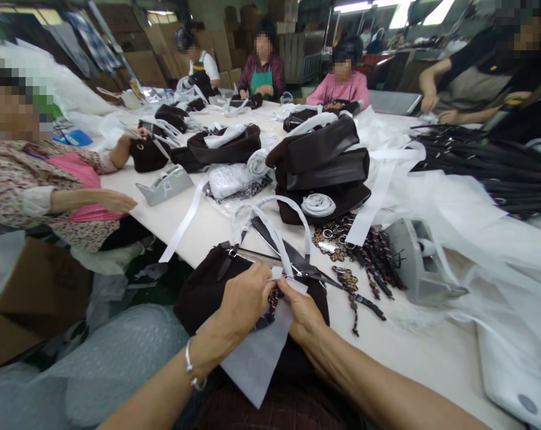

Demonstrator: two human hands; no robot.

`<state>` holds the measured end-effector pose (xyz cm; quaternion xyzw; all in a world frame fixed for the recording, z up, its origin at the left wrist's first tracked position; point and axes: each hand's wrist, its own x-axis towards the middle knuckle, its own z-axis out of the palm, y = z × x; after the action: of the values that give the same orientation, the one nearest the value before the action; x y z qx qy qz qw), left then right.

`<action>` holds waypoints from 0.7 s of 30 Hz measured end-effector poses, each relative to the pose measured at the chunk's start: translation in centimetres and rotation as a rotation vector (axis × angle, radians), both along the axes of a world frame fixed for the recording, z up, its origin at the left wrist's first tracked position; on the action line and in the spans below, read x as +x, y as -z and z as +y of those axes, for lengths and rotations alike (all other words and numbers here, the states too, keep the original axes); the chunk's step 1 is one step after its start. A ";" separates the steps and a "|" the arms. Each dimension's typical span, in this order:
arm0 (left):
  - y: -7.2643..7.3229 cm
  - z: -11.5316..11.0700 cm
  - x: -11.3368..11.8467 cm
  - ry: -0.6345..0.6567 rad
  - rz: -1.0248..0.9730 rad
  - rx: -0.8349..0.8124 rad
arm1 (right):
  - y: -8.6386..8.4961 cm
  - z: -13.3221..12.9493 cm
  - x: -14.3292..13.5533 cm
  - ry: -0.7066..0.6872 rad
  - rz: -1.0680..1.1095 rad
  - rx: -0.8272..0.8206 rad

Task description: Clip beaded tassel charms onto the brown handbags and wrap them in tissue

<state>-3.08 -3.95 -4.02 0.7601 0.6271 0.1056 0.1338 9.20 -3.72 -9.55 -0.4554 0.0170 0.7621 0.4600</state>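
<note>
Your left hand [243, 298] pinches a patterned charm [274, 300] and your right hand [305, 312] a white sheet [259, 364], apparently steadying both against the dark handbag [196, 286], more charms [364, 257] at two o'clock.

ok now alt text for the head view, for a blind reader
Left hand and right hand work at a charm over a white sheet, at the front of a dark bag. More charms lie right on the table; other bags and co-workers are beyond.
</note>
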 end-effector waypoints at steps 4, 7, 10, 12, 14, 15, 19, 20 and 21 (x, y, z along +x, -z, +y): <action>1.3 -2.6 2.4 0.140 0.230 0.047 | 0.5 0.2 -0.2 0.043 -0.046 -0.040; 2.9 -3.8 2.5 0.141 0.226 0.086 | 0.5 0.3 -0.3 0.065 -0.051 -0.065; 3.8 -4.3 2.1 0.167 0.191 0.118 | 0.1 0.0 -0.4 0.082 -0.048 -0.050; 4.1 -4.3 1.8 0.195 0.203 0.145 | -0.2 -0.3 -0.4 0.083 -0.032 0.032; 4.3 -4.5 1.8 0.223 0.264 0.173 | -0.3 -0.6 -0.4 0.067 -0.027 0.119; 4.4 -4.6 1.9 0.234 0.302 0.184 | -0.3 -0.7 -0.3 0.059 -0.039 0.134; 3.5 -5.4 1.8 0.266 0.304 0.139 | 0.3 -0.7 -0.3 0.047 -0.105 0.039; 2.8 -5.4 1.5 0.273 0.268 0.097 | 0.4 -0.6 -0.3 0.039 -0.108 0.018; 2.0 -5.1 1.0 0.278 0.223 0.051 | 0.5 -0.5 -0.2 0.027 -0.108 0.007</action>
<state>-2.06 -9.04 -5.99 0.8497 0.5239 0.0170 0.0574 8.97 -4.22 -10.06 -0.4941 -0.0044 0.7301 0.4721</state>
